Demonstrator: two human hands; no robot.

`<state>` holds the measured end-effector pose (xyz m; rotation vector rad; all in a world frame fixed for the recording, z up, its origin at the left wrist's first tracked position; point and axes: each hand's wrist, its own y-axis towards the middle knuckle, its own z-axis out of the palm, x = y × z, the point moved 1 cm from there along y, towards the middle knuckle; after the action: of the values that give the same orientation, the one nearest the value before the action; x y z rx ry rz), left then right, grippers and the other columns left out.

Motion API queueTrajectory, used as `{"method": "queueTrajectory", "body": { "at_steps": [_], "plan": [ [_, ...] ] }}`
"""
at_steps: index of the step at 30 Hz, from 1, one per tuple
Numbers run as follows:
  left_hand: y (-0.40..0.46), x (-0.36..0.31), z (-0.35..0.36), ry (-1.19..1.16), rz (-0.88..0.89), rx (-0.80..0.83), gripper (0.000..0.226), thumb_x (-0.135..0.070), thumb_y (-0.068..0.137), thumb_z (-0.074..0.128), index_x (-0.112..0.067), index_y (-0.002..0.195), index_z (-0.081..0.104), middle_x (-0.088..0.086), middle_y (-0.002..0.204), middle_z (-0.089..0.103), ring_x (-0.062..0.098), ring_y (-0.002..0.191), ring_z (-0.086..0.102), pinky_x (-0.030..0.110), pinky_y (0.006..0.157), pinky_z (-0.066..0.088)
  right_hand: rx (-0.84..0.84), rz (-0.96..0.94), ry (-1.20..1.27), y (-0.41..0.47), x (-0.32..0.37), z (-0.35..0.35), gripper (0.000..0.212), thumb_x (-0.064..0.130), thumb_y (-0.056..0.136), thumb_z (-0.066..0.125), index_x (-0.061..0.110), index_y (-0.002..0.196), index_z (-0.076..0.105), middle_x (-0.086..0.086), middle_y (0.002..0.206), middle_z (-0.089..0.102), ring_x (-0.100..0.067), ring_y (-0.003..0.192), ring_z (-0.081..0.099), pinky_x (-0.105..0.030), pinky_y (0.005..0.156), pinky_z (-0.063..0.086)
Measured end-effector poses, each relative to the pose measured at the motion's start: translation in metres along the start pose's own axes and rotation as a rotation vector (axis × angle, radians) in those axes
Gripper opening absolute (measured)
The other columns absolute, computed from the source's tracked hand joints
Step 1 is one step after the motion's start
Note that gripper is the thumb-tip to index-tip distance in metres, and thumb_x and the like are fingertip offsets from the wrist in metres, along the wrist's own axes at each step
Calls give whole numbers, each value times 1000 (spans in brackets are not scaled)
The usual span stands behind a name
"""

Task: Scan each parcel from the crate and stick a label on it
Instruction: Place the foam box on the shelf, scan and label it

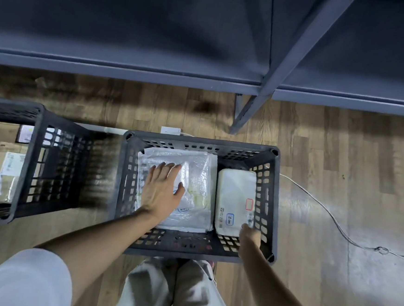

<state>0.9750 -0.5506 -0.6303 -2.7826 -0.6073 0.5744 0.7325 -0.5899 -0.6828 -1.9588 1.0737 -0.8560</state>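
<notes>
Dark crate sits on wood floor below grey shelving; left hand lies flat on plastic parcel, right hand touches white parcel, grip unclear

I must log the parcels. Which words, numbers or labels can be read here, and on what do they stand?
No text reads clearly.
White parcel: blue-framed handwriting, an empty red box, a barcode and side print, all too blurred.
Plastic-bag parcel: blue writing, unreadable.
Parcels in the left crate: labels too small.
</notes>
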Motion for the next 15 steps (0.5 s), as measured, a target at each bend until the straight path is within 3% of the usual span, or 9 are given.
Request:
{"method": "queueTrajectory", "body": {
  "at_steps": [3, 8, 15],
  "plan": [
    [-11, -19, -40, 2, 8, 9, 52, -30, 92, 49, -14, 141, 42, 4, 137, 50, 25, 133, 38, 42, 116, 19, -36, -333, -326, -44, 17, -16, 44, 15, 94, 46, 2, 137, 43, -18, 137, 51, -33, 123, 49, -36, 97, 40],
    [-30, -60, -137, 20, 56, -40, 52, -31, 93, 48, -14, 142, 41, 4, 139, 48, 26, 134, 36, 39, 117, 16, -12, -830, -786, -150, 72, -52, 45, 27, 97, 43, 14, 139, 43, -4, 143, 47, -22, 133, 40, -34, 113, 27],
    [-61, -96, -294, 42, 65, -157, 51, -38, 94, 41, -22, 143, 38, -5, 141, 45, 20, 136, 31, 35, 117, 14, -66, -1137, -941, -314, 173, -100, 49, 34, 97, 39, 19, 144, 34, -1, 146, 42, -18, 137, 34, -39, 119, 11]
  ]
}}
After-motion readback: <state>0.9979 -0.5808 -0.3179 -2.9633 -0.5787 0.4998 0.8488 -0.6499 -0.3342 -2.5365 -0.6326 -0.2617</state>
